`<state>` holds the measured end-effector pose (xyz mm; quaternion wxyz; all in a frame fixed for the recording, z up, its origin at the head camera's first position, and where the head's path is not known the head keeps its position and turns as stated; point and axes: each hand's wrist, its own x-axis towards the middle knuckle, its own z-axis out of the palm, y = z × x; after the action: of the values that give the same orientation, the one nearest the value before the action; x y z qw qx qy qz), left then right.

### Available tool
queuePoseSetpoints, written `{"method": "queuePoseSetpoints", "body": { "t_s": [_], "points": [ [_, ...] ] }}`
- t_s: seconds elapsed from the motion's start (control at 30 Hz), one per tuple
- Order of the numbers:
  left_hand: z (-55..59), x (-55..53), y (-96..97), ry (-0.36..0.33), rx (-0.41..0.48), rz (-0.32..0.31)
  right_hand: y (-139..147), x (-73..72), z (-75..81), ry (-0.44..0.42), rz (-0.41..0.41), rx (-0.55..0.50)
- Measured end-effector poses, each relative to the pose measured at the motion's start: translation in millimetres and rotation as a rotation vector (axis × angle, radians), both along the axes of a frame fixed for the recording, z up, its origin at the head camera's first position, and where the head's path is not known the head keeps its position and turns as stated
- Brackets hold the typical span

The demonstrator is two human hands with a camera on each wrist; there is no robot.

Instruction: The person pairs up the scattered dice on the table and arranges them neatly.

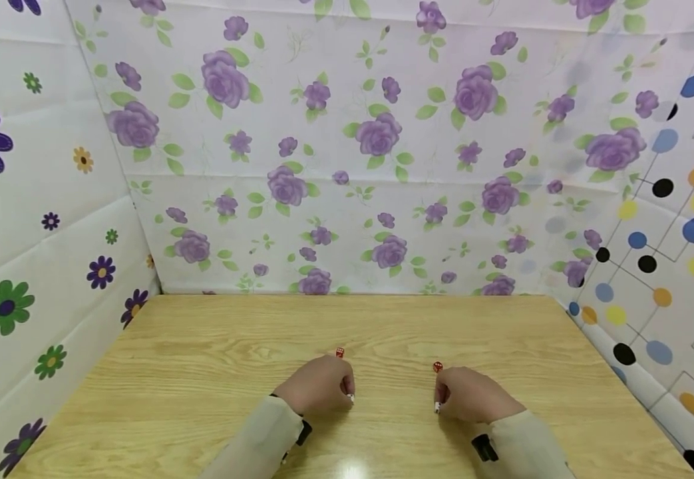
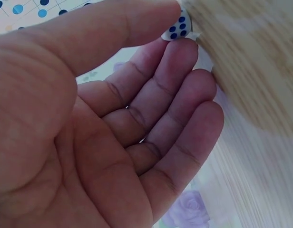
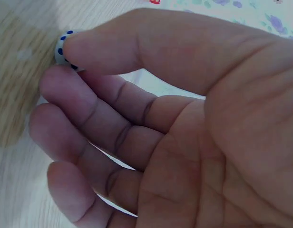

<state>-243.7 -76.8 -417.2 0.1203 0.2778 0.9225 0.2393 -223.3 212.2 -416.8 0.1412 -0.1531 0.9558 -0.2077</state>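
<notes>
My left hand (image 1: 318, 387) pinches a white die (image 2: 181, 26) between thumb and fingers; its blue pips show in the left wrist view. My right hand (image 1: 474, 395) pinches a second white die (image 3: 61, 50), also blue-pipped, partly covered by the thumb in the right wrist view. Just beyond the left hand lies a red die (image 1: 340, 352) with white pips, its lower part close to the knuckles. Another red die (image 1: 438, 366) rests on the table beyond the right hand's fingers. Both hands are low over the wooden table (image 1: 233, 346).
A white cloth with purple roses (image 1: 379, 133) hangs behind the table's far edge. Flower-patterned cloth (image 1: 17, 233) stands along the left side, and cloth with coloured dots (image 1: 652, 279) along the right. Dark bands (image 1: 484, 448) circle both wrists.
</notes>
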Motion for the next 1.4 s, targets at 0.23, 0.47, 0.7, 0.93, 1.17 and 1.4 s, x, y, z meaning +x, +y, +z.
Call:
{"method": "queuePoseSetpoints", "body": {
  "t_s": [0.23,0.47,0.7,0.93,1.17,1.4],
  "points": [
    [0.8,5.1,4.7,-0.018,-0.001,-0.015,-8,5.4,3.4,-0.013,0.040,-0.020],
    [-1.0,11.9,11.8,0.013,-0.016,-0.043,-18,10.0,1.8,0.042,0.082,-0.009],
    [-1.7,15.2,19.9,0.046,-0.055,-0.061,-32,12.4,-2.6,0.076,0.111,-0.017],
    [-7.0,14.7,27.1,0.107,-0.090,-0.073,-41,13.3,-4.6,0.097,0.134,0.002],
    [-6.7,12.0,32.6,0.101,-0.087,-0.098,-44,9.7,-5.6,0.099,0.152,0.015],
    [-0.7,9.5,28.0,0.039,-0.054,-0.095,-41,6.8,-2.9,0.100,0.187,0.021]
  ]
}}
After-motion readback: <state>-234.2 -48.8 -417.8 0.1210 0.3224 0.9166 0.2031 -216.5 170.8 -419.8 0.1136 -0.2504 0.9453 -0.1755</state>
